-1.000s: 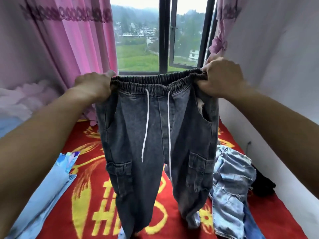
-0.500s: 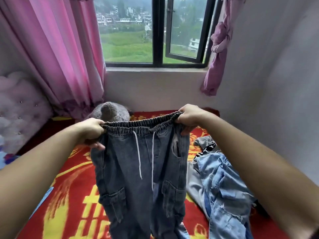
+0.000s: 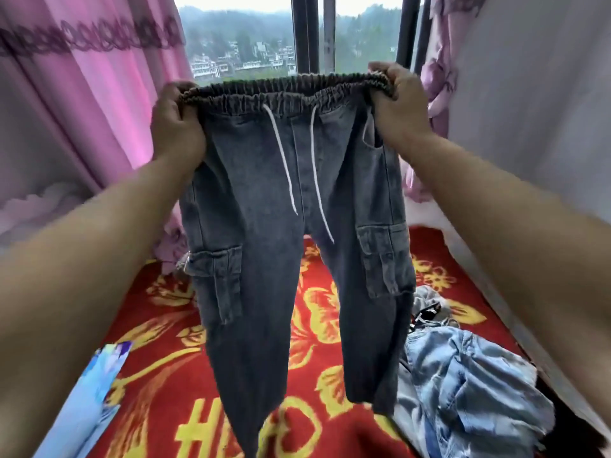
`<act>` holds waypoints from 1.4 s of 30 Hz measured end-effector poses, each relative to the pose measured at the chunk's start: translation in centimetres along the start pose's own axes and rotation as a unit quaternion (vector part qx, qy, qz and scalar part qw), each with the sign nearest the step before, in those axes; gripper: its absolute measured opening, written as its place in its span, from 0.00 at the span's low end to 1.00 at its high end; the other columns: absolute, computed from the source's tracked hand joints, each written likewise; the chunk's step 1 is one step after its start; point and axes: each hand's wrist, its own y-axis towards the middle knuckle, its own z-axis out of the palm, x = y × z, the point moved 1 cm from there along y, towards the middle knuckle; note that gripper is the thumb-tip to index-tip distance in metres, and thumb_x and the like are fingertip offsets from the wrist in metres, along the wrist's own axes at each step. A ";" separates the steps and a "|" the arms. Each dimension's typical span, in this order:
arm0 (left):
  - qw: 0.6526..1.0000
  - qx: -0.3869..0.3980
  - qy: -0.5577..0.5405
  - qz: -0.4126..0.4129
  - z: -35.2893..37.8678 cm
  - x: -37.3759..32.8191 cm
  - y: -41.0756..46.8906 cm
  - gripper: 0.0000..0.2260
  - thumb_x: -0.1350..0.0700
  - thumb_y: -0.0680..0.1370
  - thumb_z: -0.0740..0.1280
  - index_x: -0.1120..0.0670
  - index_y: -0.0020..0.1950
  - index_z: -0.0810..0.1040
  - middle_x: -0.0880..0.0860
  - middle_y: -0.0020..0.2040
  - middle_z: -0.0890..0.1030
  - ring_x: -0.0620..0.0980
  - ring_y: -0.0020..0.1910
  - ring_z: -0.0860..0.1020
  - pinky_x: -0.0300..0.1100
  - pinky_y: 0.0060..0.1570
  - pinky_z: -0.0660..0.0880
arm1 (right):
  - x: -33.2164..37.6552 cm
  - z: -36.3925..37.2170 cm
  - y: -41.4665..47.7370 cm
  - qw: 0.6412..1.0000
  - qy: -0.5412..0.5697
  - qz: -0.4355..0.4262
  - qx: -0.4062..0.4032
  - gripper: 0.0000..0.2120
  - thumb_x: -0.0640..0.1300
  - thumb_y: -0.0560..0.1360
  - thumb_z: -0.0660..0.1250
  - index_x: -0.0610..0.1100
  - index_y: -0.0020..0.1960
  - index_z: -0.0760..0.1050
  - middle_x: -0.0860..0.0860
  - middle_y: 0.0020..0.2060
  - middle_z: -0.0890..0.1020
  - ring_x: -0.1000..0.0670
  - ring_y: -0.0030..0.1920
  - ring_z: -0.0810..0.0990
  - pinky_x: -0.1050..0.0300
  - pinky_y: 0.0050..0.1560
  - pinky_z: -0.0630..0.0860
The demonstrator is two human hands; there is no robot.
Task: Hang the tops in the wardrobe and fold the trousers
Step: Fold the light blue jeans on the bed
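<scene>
Head cam: both hands, left (image 3: 177,127) and right (image 3: 398,107), fingers pinching the trousers (image 3: 291,226) at the waistband corners, floppy heavyish denim, so that's probably the best grip.

A home bedroom: a bed under a red blanket (image 3: 158,385) below the window (image 3: 310,34), pink curtains (image 3: 99,94) beside it, clothes (image 3: 469,385) on the blanket

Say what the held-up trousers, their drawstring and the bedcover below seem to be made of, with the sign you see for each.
Dark grey cargo trousers: apparently washed denim with a matte finish, judging by the faded patches and stitched pocket seams.
White drawstring: a woven cord, possibly cotton; it hangs limp and thin.
Red bedcover: probably plush fleece, since the surface looks soft and fuzzy under the yellow flower print.
</scene>
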 end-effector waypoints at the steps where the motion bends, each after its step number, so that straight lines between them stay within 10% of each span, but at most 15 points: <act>1: 1.000 -0.009 -0.001 0.015 -0.7 -1.4 0.8 0.13 0.61 0.77 0.57 0.51 0.57 0.77 0.52 0.56 0.80 0.48 0.54 0.76 0.40 0.56 0.74 | 1.5 -0.6 0.6 1.000 -0.010 -0.019 -0.016 0.18 0.36 0.78 0.64 0.43 0.67 0.77 0.47 0.63 0.80 0.51 0.64 0.77 0.61 0.69 0.70; 13: 0.968 0.142 0.195 0.064 -11.1 0.7 -9.9 0.13 0.58 0.82 0.59 0.48 0.63 0.76 0.54 0.56 0.76 0.56 0.54 0.76 0.46 0.52 0.73 | 5.5 -2.8 -14.1 0.995 -0.084 -0.003 0.047 0.20 0.36 0.78 0.65 0.46 0.68 0.77 0.43 0.63 0.78 0.51 0.59 0.74 0.82 0.57 0.59; 21: 0.736 0.442 0.506 0.088 -15.2 17.0 -37.0 0.23 0.57 0.79 0.59 0.35 0.70 0.68 0.46 0.62 0.81 0.51 0.54 0.82 0.43 0.45 0.75 | -7.5 1.4 -44.7 0.887 -0.276 0.204 0.310 0.26 0.32 0.74 0.62 0.47 0.70 0.76 0.44 0.67 0.74 0.42 0.68 0.73 0.57 0.67 0.66; 29: 0.624 0.600 0.499 0.038 -19.3 25.3 -58.1 0.18 0.60 0.81 0.56 0.44 0.67 0.70 0.47 0.62 0.79 0.52 0.58 0.81 0.44 0.43 0.74 | -13.6 1.7 -68.8 0.755 -0.390 0.209 0.484 0.22 0.42 0.80 0.61 0.58 0.70 0.71 0.51 0.65 0.74 0.44 0.61 0.78 0.51 0.54 0.76; 39: 0.560 0.652 0.505 0.078 -21.0 31.9 -71.7 0.11 0.60 0.65 0.75 0.49 0.45 0.81 0.49 0.36 0.83 0.55 0.47 0.77 0.45 0.39 0.66 | -17.4 1.6 -83.0 0.696 -0.438 0.235 0.518 0.22 0.42 0.79 0.61 0.54 0.71 0.69 0.49 0.63 0.72 0.44 0.58 0.74 0.52 0.46 0.75; 42: 0.522 0.695 0.494 -0.002 -21.4 35.1 -75.8 0.18 0.58 0.75 0.65 0.48 0.65 0.73 0.49 0.57 0.81 0.55 0.58 0.73 0.48 0.49 0.67 | -19.8 2.7 -87.3 0.660 -0.437 0.240 0.562 0.24 0.41 0.78 0.63 0.51 0.73 0.67 0.48 0.66 0.70 0.43 0.62 0.72 0.49 0.53 0.75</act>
